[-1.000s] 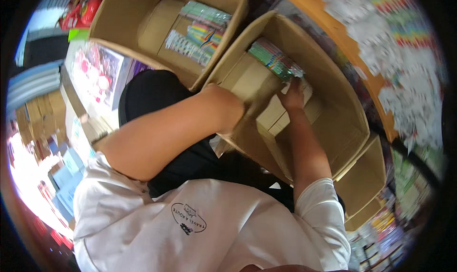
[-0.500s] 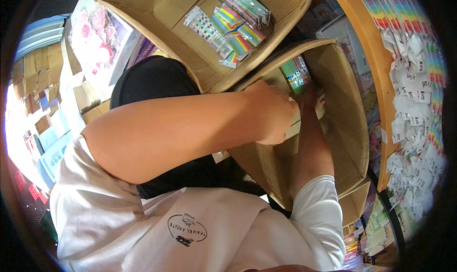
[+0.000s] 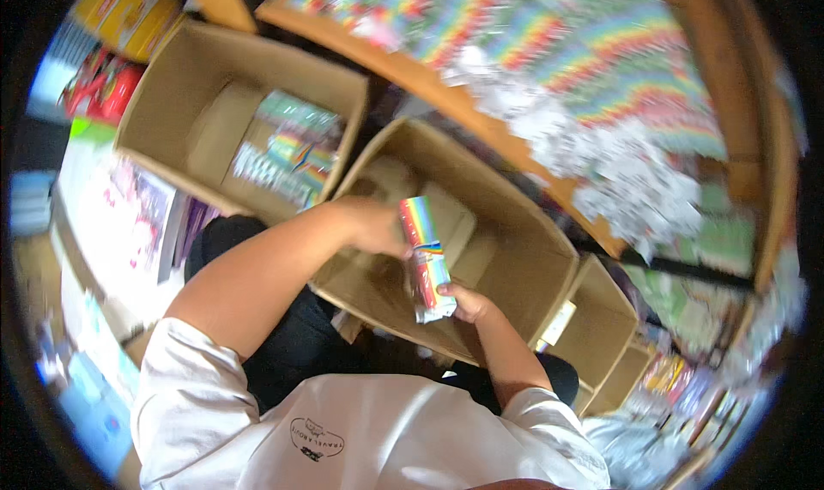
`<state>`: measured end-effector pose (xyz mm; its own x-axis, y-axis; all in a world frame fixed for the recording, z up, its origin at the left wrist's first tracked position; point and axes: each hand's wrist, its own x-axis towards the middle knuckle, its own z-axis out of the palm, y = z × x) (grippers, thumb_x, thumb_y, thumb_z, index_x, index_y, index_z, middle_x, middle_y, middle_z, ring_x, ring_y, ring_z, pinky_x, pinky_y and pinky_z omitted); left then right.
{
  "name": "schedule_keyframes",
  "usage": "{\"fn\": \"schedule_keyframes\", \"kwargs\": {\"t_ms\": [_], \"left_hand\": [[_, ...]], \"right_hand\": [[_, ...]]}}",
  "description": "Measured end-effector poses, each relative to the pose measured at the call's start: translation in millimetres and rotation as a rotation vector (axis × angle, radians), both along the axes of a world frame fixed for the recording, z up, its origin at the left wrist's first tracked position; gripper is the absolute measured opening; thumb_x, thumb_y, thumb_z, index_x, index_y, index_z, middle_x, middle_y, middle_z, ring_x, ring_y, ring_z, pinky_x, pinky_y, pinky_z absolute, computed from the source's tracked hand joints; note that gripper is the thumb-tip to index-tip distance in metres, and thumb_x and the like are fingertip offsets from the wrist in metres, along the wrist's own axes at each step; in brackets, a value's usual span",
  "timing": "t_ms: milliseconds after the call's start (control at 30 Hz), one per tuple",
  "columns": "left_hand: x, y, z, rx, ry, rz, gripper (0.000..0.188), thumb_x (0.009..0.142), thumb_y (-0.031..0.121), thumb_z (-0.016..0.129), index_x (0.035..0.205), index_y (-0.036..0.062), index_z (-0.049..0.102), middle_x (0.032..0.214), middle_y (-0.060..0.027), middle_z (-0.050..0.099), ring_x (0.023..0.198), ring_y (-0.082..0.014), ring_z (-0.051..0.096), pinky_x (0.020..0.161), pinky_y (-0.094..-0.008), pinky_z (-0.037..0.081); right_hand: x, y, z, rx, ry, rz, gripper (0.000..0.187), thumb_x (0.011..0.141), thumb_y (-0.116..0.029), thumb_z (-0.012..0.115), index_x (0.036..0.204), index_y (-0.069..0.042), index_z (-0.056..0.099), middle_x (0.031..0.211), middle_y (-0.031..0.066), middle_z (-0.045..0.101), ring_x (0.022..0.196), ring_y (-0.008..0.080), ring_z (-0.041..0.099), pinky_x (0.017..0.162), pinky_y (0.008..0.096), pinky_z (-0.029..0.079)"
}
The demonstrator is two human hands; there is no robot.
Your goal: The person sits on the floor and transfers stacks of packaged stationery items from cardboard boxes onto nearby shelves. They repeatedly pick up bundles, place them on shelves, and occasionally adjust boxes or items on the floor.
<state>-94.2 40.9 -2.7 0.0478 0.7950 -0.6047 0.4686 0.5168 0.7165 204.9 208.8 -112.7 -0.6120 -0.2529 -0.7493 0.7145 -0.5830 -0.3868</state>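
Observation:
A long rainbow-striped packet in shiny clear wrap (image 3: 428, 263) is held upright above the middle cardboard box (image 3: 515, 211). My right hand (image 3: 469, 304) grips its lower end, the thumb lying across the front. At the packet's upper left side is my left hand (image 3: 378, 226), blurred, its fingertips closed against the edge. Fingers behind the packet are hidden. In the left cardboard box (image 3: 163, 125) lie several packets (image 3: 296, 151), green ones and rainbow-striped ones, also blurred.
A wooden shelf edge (image 3: 386, 61) runs behind the boxes, with rows of rainbow packets (image 3: 592, 52) and white tags (image 3: 549, 125) beyond. Another open carton (image 3: 601, 310) stands at the right. My dark-clad knees (image 3: 300, 335) are close to the boxes. A red object (image 3: 116, 95) sits far left.
The view has swung round. My hands, earlier down in the box by a green packet, are now higher, with the rainbow-striped packet between them.

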Motion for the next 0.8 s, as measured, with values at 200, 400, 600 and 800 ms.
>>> {"fn": "schedule_keyframes", "kwargs": {"t_ms": [200, 400, 600, 800], "left_hand": [[97, 14, 61, -0.022, -0.578, 0.002, 0.13, 0.081, 0.064, 0.075, 0.149, -0.0176, 0.001, 0.145, -0.0321, 0.044, 0.136, -0.0368, 0.046, 0.112, -0.04, 0.04], [198, 34, 117, 0.741, -0.858, 0.56, 0.096, 0.096, 0.039, 0.067, 0.154, 0.0001, 0.001, 0.152, -0.0176, 0.028, 0.143, -0.0244, 0.028, 0.119, -0.0416, 0.023], [188, 128, 179, 1.073, -0.473, 0.667, 0.078, 0.1, 0.037, 0.061, 0.151, -0.0027, 0.018, 0.147, -0.0198, 0.039, 0.137, -0.0262, 0.038, 0.114, -0.04, 0.032], [137, 216, 203, 1.002, -0.414, 0.838, 0.082, 0.095, 0.046, 0.063, 0.148, -0.0063, 0.029, 0.138, -0.0285, 0.049, 0.126, -0.0378, 0.053, 0.109, -0.0436, 0.039]], "right_hand": [[30, -13, 156, 0.039, 0.203, -0.407, 0.082, 0.082, -0.049, 0.074, 0.142, 0.0, 0.047, 0.132, 0.0154, 0.061, 0.119, 0.0277, 0.062, 0.106, 0.043, 0.047], [24, -33, 256, 0.408, 0.481, -0.821, 0.081, 0.081, -0.049, 0.073, 0.14, 0.0, 0.048, 0.132, 0.0144, 0.061, 0.118, 0.0273, 0.063, 0.104, 0.0417, 0.05], [-12, 53, 335, 0.557, 0.594, -0.936, 0.057, 0.093, -0.044, 0.061, 0.133, -0.004, 0.053, 0.122, 0.0123, 0.066, 0.108, 0.0252, 0.067, 0.097, 0.0421, 0.053], [-74, 141, 379, 0.567, 0.484, -0.642, 0.055, 0.093, -0.053, 0.06, 0.129, -0.012, 0.058, 0.117, 0.0092, 0.068, 0.106, 0.0245, 0.066, 0.093, 0.0478, 0.052]]}}
